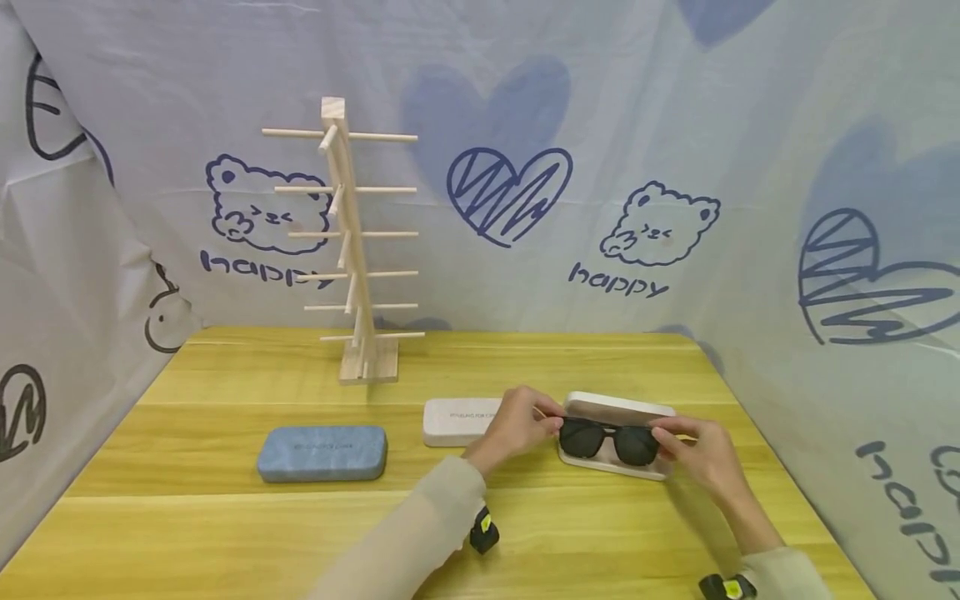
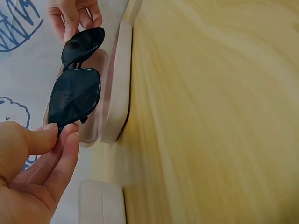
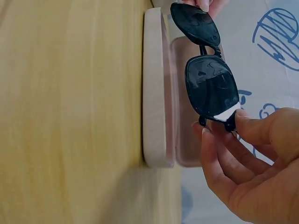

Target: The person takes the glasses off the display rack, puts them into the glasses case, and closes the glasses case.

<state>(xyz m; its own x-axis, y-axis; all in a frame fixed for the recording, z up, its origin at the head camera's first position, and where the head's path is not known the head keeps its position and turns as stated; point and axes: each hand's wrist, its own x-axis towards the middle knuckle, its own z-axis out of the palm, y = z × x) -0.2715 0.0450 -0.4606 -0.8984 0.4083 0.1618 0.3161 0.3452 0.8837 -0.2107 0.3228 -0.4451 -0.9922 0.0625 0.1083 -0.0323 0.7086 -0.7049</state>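
Note:
A pair of black sunglasses (image 1: 636, 446) is held up by both hands in front of an open, pale glasses case (image 1: 617, 403). My left hand (image 1: 517, 425) pinches one outer corner of the frame between thumb and fingers. At the opposite corner my right hand (image 1: 705, 454) does the same. Dark lenses (image 2: 74, 95) face the left wrist camera, and part of the case's pinkish inside (image 3: 184, 102) shows behind them in the right wrist view. Close to the left hand lies a closed white glasses case (image 1: 453, 421), partly covered by that hand.
A closed blue glasses case (image 1: 322, 454) lies on the wooden table (image 1: 187, 517) at the left. Behind it stands a wooden display rack (image 1: 351, 225) with several thin pegs sticking out sideways. Printed cloth (image 1: 517, 50) hangs behind the table and along its sides.

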